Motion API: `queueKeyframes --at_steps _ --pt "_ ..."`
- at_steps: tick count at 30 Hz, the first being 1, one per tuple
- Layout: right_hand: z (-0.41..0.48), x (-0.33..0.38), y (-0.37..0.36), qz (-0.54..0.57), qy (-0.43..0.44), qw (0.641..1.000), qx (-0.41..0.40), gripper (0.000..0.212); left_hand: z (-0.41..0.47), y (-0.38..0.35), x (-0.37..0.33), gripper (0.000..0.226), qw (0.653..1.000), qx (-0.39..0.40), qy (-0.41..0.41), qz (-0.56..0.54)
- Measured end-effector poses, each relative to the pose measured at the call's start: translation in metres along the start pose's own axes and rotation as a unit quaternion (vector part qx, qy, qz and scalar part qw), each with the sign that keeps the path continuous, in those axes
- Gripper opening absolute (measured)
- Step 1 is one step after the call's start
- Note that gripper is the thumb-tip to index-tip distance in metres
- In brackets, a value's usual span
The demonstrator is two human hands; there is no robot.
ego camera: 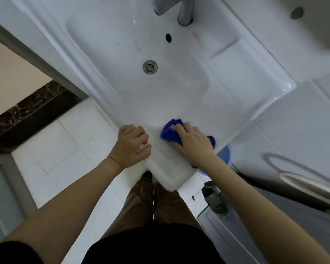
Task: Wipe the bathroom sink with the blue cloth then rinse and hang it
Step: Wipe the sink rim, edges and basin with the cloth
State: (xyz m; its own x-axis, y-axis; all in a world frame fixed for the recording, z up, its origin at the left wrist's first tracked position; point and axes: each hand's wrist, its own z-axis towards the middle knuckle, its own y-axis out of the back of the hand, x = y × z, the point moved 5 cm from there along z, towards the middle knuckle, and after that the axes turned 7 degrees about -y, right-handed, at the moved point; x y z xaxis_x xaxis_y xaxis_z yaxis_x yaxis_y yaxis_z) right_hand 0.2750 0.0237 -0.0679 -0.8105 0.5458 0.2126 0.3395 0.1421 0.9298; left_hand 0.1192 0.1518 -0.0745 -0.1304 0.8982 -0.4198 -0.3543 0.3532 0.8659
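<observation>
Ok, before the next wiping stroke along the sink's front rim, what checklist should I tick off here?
1. Blue cloth under right hand: ok.
2. Cloth on the sink front rim: ok.
3. Left hand bracing the rim edge: ok.
4. Faucet running: cannot tell.
5. Reddish marks in the basin wiped off: not ok.
6. Drain unobstructed: ok.

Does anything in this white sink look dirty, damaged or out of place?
Yes. Faint reddish smears mark the white ceramic sink: one right of the dark overflow hole, another to its left. The blue cloth is wiping the near rim, away from them.
</observation>
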Motion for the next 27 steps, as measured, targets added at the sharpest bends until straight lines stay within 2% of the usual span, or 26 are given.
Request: queueKeyframes --at_steps 3,6,8,10,12,14,15,17,19,23,25,27 --pt "-0.027 0.037 -0.004 -0.012 0.069 0.997 0.044 0.047 -0.001 0.001 0.002 0.017 0.999 0.027 0.018 -0.018" --pt "-0.048 0.019 0.010 0.003 0.103 0.993 0.064 0.044 0.001 0.003 -0.001 0.017 0.999 0.029 0.021 -0.015" --pt "-0.058 -0.010 0.022 0.036 0.092 0.992 0.081 0.040 0.001 0.004 -0.002 0.017 0.999 0.023 0.023 -0.014" --pt "-0.042 -0.055 0.042 0.039 0.038 0.997 0.054 0.036 0.000 0.002 -0.001 0.017 1.000 0.018 0.019 -0.010" --pt "0.000 -0.113 0.067 -0.002 -0.061 0.998 -0.009 0.038 -0.001 0.001 -0.001 0.018 1.000 0.013 0.013 -0.002" --pt "0.036 -0.170 0.091 -0.016 -0.173 0.981 -0.088 0.044 0.000 -0.001 0.000 0.018 1.000 0.004 0.009 0.002" --pt "0.044 -0.188 0.096 -0.006 -0.216 0.969 -0.118 0.045 -0.001 -0.002 0.000 0.018 1.000 -0.002 0.006 0.006" --pt "0.039 -0.182 0.087 -0.003 -0.246 0.959 -0.138 0.044 -0.001 -0.002 -0.001 0.018 1.000 -0.012 -0.002 0.013" --pt "0.013 -0.140 0.065 -0.002 -0.209 0.970 -0.123 0.041 -0.001 -0.001 -0.001 0.019 1.000 -0.011 -0.002 0.016" --pt "-0.065 -0.028 0.024 0.044 -0.037 0.996 -0.065 0.041 -0.001 -0.001 -0.003 0.019 1.000 0.002 0.008 0.010" --pt "-0.082 -0.012 0.021 0.069 0.023 0.997 -0.034 0.047 0.001 0.000 -0.002 0.019 1.000 0.010 0.008 0.008" --pt "-0.069 -0.037 0.027 0.070 0.018 0.995 -0.066 0.048 0.002 0.000 -0.002 0.019 1.000 0.012 0.008 0.007"
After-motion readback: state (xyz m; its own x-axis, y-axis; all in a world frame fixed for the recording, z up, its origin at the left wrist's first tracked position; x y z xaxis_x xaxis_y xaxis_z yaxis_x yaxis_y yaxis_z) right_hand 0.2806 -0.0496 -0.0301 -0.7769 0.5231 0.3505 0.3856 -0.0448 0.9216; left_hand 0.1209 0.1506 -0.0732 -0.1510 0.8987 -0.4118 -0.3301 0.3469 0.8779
